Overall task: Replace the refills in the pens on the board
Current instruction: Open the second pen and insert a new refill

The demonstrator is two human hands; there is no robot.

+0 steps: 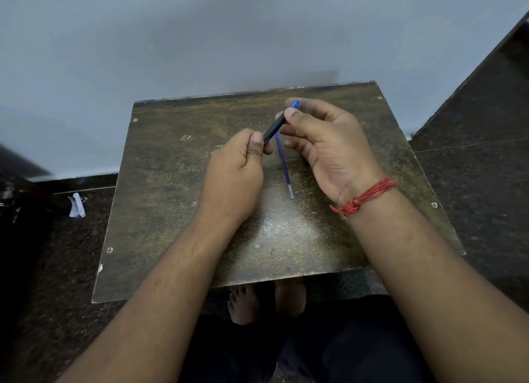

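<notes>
While both hands work above the board, the scene stands so:

Left hand (239,165): curled into a loose fist, thumb and forefinger pinching the lower end of the pen, at about 9 o'clock from the pen's middle.

Right hand (320,145): fingers bent, thumb and fingertips gripping the pen's upper end near the tip, at about 3 o'clock from the pen; palm turned towards the camera.

Pen (276,128): black barrel with a blue tip, held clear of the board between the two hands, slanting from 7 o'clock up to 1 o'clock.

Refill (284,165): thin blue tube with a clear end, lying on the board between the hands, its clear end towards 6 o'clock; its far end runs under the pen.

Board (171,211): worn brown table top, screws at its corners, pushed against the wall at 12 o'clock.

Red thread band (363,196): tied round the right wrist.

Paper scrap (76,206): white, on the dark floor at 9 o'clock from the board.
</notes>
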